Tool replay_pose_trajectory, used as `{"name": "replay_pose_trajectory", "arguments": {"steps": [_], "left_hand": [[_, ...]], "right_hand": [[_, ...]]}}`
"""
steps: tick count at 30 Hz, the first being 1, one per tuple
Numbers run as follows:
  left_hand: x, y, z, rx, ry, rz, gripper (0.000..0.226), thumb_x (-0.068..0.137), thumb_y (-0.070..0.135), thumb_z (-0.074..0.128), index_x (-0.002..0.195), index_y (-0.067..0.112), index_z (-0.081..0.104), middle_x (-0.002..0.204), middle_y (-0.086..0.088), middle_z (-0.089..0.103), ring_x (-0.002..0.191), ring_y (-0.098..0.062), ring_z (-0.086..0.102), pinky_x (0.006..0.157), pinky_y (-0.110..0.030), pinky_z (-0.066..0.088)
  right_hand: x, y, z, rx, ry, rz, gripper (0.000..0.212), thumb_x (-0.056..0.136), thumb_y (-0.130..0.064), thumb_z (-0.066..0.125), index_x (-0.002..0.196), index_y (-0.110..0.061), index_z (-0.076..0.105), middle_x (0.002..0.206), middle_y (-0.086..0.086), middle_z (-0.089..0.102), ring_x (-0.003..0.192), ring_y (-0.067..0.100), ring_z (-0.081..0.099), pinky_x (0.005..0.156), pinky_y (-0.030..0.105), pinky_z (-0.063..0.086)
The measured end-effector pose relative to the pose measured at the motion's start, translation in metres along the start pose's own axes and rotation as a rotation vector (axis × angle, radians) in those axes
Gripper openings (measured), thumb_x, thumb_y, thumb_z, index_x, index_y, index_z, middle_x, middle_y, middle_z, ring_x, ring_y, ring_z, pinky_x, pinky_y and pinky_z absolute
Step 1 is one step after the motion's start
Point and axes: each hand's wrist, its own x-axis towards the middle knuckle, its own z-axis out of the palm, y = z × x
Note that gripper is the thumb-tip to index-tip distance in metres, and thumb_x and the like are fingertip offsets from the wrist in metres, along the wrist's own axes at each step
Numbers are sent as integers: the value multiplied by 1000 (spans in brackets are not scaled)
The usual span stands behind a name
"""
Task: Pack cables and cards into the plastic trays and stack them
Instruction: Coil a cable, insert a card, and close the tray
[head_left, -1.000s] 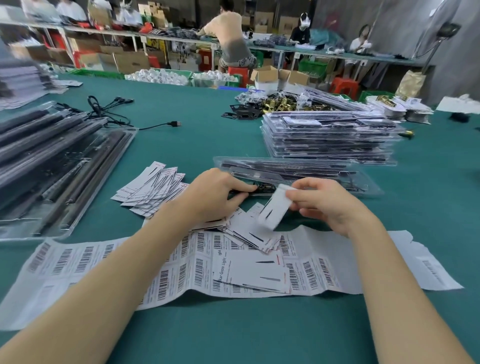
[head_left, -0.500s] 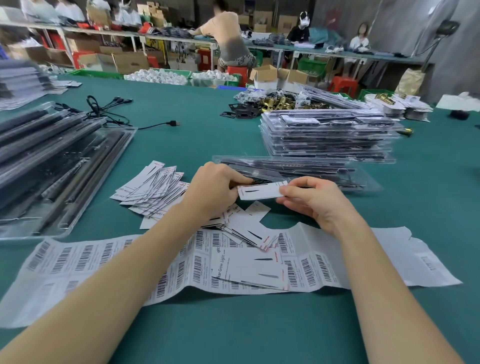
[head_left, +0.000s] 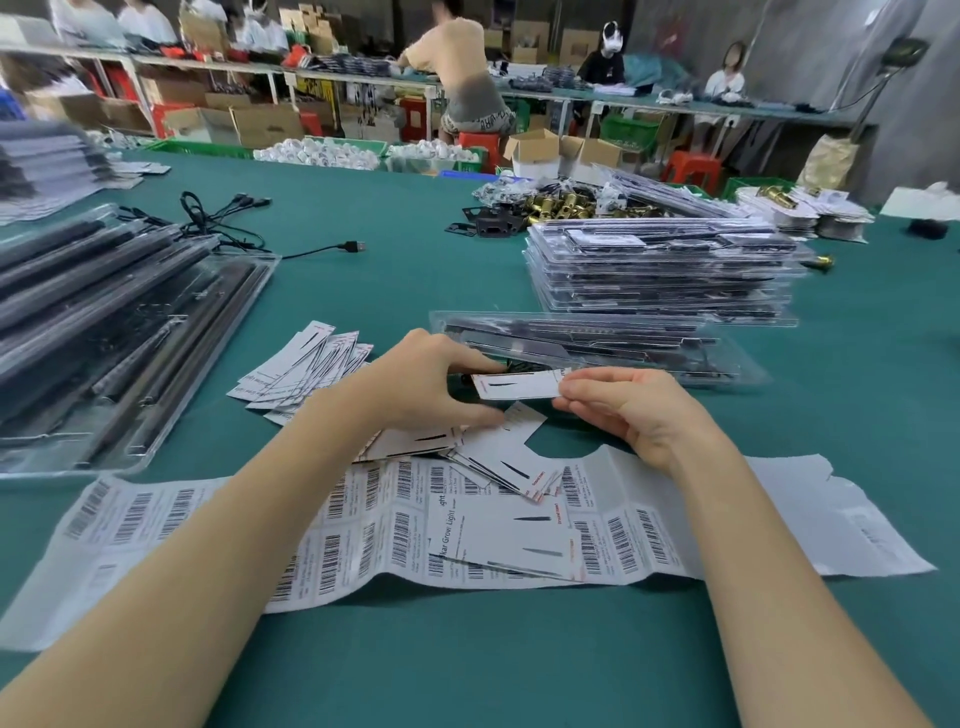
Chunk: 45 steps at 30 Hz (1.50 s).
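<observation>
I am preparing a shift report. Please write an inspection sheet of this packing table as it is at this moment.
Surface: green table, covered with work material.
Job's things: a white card held level in front of an open plastic tray; the packed tray stack stands behind it; loose cards lie at the left.
Clutter: barcode label sheet nearest the person; trays with black rods at far left; brass parts behind the stack.
Grippers: left hand and right hand both pinch the card in their fingers.
Cables: black USB cable loose on the table.
Surroundings: workers at benches, cardboard boxes, red stools.
</observation>
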Motion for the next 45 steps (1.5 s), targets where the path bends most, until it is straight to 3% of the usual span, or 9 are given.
{"name": "replay_pose_trajectory", "arguments": {"steps": [3, 6, 10, 13, 17, 23, 27, 34, 45], "left_hand": [[2, 0, 0, 1, 2, -54, 60, 75, 80, 60, 120, 41, 71, 104, 19, 75, 89, -7, 66, 78, -24, 53], [5, -3, 4, 22, 52, -34, 44, 91, 61, 58, 122, 33, 73, 105, 17, 75, 84, -4, 65, 71, -20, 48], [1, -4, 4, -53, 86, -1, 50, 84, 67, 62, 123, 37, 71, 106, 18, 75, 84, -10, 67, 72, -25, 52], [4, -3, 3, -57, 91, 28, 32, 88, 53, 67, 119, 44, 70, 95, 15, 77, 71, -20, 65, 67, -36, 54], [5, -3, 3, -33, 93, 43, 47, 87, 67, 58, 125, 41, 68, 87, 21, 74, 60, -7, 56, 55, -19, 45], [5, 0, 3, 6, 105, 66, 42, 93, 51, 63, 128, 29, 69, 80, 41, 59, 61, 12, 54, 60, -2, 38], [3, -4, 4, -31, 104, 61, 44, 86, 54, 71, 125, 34, 69, 104, 22, 74, 81, 6, 62, 73, -10, 47], [5, -3, 4, -56, 124, -22, 47, 86, 62, 66, 125, 34, 70, 110, 21, 73, 94, -4, 68, 87, -33, 57], [6, -8, 3, -60, 98, -28, 45, 84, 56, 71, 122, 32, 72, 113, 20, 73, 99, 6, 65, 95, -24, 55]], "right_hand": [[1, 2, 3, 43, 21, -9, 19, 75, 7, 80, 92, 1, 74, 86, 15, 77, 78, 21, 77, 58, 14, 56], [1, 3, 7, 32, 36, -11, 20, 76, 7, 80, 93, 1, 73, 86, 15, 77, 78, 22, 77, 58, 14, 56], [-1, -1, 4, 49, 25, 4, 15, 77, 6, 79, 91, 0, 74, 87, 14, 77, 79, 20, 77, 59, 14, 56], [-2, -2, 5, 97, 11, -4, 17, 79, 6, 77, 95, 0, 73, 86, 13, 77, 79, 19, 77, 60, 14, 56], [-4, -3, 6, 119, 0, 1, 25, 80, 9, 75, 103, 1, 70, 90, 15, 77, 80, 20, 77, 62, 17, 58], [-4, -1, 12, 94, 64, 16, 24, 77, 11, 77, 91, -5, 66, 83, 15, 77, 76, 21, 77, 58, 17, 58], [-2, -1, 15, 139, 109, 32, 30, 76, 11, 79, 94, -4, 61, 80, 16, 77, 72, 22, 77, 53, 17, 56], [-1, 1, 18, 72, 127, 28, 33, 75, 7, 82, 103, 1, 65, 82, 15, 77, 75, 24, 77, 55, 18, 57], [-7, -8, 5, -85, -20, 29, 31, 83, -11, 80, 110, -3, 67, 91, 12, 78, 81, 20, 77, 58, 17, 57]]}}
